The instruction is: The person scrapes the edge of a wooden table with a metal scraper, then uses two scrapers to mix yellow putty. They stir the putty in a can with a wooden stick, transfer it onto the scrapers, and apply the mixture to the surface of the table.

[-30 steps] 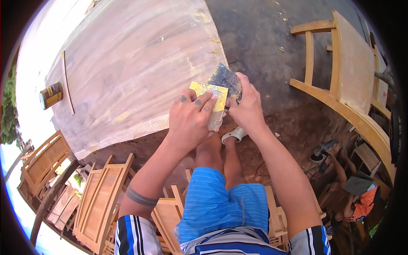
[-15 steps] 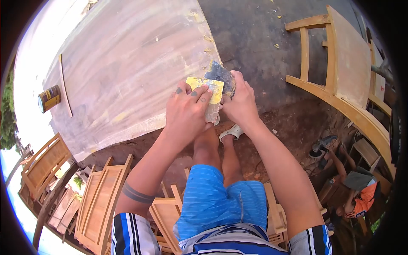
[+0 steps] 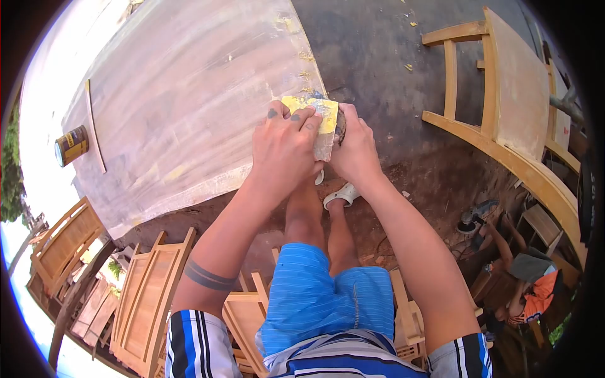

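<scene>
Ground (image 3: 372, 57): dark grey far right, reddish brown nearer my feet, with small yellow scraps lying at the far side.
Desk (image 3: 189, 94): wide, pale and streaked, filling the far left, with yellow smears along its right edge.
Left grip (image 3: 287, 145): clasped on the yellow-smeared plate (image 3: 328, 120), some of my fingers laid across its face.
Right grip (image 3: 356, 145): wrapped around the dark plate (image 3: 341, 128), most of which I cannot see behind the yellow one.
Both plates: held one over the other in front of me, near the right edge of the desk.
Can (image 3: 72, 146): tilted in my view, at the left edge of the desk.
Wooden strip (image 3: 95, 126): lying just right of the can.
Wooden furniture: a frame with a pale panel (image 3: 520, 94) at far right; panelled pieces (image 3: 151, 302) at near left.
Co-worker (image 3: 537, 296): near right, low down, in orange.
My shoe (image 3: 342, 195): pale, on the brown ground.
</scene>
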The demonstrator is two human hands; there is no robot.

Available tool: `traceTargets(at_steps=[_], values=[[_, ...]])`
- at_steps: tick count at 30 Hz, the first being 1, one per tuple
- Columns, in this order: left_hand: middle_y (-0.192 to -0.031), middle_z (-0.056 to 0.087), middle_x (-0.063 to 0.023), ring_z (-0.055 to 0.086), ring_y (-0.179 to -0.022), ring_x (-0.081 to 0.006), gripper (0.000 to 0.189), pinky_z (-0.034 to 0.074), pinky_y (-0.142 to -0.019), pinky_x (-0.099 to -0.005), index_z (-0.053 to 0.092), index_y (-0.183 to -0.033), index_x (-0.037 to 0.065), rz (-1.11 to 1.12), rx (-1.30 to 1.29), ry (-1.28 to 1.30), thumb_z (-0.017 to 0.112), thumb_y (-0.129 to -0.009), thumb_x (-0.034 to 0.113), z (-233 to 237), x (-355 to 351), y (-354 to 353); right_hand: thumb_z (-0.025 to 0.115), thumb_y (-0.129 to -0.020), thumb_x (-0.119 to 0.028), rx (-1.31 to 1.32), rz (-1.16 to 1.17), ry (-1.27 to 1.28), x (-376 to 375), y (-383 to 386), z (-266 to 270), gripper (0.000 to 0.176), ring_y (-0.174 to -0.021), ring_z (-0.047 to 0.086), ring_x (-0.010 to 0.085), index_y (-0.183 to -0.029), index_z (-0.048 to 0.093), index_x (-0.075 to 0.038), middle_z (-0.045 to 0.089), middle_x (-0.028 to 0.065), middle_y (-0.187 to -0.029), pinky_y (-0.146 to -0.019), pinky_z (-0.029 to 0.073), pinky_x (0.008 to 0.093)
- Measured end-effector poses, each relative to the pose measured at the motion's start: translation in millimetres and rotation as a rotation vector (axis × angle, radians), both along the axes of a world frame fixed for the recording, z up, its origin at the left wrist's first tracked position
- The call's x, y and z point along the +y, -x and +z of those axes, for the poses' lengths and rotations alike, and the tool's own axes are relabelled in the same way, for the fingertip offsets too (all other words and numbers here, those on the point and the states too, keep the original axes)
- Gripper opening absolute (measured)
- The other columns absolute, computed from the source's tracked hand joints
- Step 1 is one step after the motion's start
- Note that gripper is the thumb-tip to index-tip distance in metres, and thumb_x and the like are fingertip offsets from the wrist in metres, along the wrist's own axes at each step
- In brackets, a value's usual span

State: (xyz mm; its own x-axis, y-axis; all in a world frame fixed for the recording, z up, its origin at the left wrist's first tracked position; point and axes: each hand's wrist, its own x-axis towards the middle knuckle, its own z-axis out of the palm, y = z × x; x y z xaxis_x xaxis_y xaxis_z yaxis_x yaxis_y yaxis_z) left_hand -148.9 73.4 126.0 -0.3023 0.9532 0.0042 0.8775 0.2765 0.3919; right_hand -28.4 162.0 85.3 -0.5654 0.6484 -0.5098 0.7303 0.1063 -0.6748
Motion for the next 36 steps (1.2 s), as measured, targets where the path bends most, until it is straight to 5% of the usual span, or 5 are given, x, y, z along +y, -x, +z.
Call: traceTargets(at_steps=[18,23,26,30,36], values=[[-0.102,0.072,-0.0039,0.058,-0.086,-0.0303,0.045,0.053,-0.073,-0.0370,0.075,-0.101,0.008,0.054,0.082,-0.001,0.086,-0.063,0.031,-0.1,7.6,-3.6,0.077,-0.074,-0.008,-0.023,-0.021,0.029,0.0,1.9,7.8,0.067,-0.102,0.058,0.0490,-0.131,0.040,-0.012,0.054,0.0264,-0.107,-0.086,0.049,0.0521],[-0.102,0.072,-0.0066,0.061,-0.089,-0.0294,0.044,0.052,-0.073,-0.0389,0.074,-0.102,0.007,0.198,0.031,-0.143,0.083,-0.061,0.018,12.3,33.7,14.9,0.074,-0.077,-0.006,0.007,-0.024,-0.040,-2.6,-1.4,11.2,0.057,-0.097,0.059,0.0502,-0.126,0.046,-0.010,0.058,0.0265,-0.104,-0.085,0.049,0.0521],[-0.097,0.072,-0.0077,0.059,-0.077,-0.0238,0.024,0.048,-0.071,-0.0343,0.075,-0.102,0.007,0.614,-0.232,-0.301,0.078,-0.082,0.021,42.8,10.8,47.9,0.070,-0.086,-0.011,0.165,-0.132,-0.006,2.5,-17.8,7.6,0.038,-0.085,0.067,0.0325,-0.119,0.053,-0.004,0.067,0.0163,-0.094,-0.079,0.054,0.0429],[-0.091,0.068,-0.0011,0.047,-0.073,-0.0081,0.025,0.042,-0.062,-0.0233,0.073,-0.106,0.004,0.843,-0.475,-0.282,0.071,-0.093,0.025,49.3,-43.2,59.3,0.062,-0.097,-0.015,0.441,-0.735,0.801,-9.6,-37.6,18.0,0.022,-0.085,0.069,0.0157,-0.114,0.059,-0.001,0.070,0.0086,-0.099,-0.077,0.056,0.0303],[-0.104,0.070,-0.0090,0.061,-0.085,-0.0179,0.024,0.046,-0.074,-0.0285,0.071,-0.107,0.001,0.812,-0.479,-0.170,0.071,-0.091,0.020,30.5,-75.6,18.0,0.067,-0.094,-0.025,0.156,-0.423,0.802,-40.7,-40.2,23.0,0.036,-0.084,0.065,0.0142,-0.115,0.059,0.003,0.069,0.0096,-0.094,-0.073,0.053,0.0275]])
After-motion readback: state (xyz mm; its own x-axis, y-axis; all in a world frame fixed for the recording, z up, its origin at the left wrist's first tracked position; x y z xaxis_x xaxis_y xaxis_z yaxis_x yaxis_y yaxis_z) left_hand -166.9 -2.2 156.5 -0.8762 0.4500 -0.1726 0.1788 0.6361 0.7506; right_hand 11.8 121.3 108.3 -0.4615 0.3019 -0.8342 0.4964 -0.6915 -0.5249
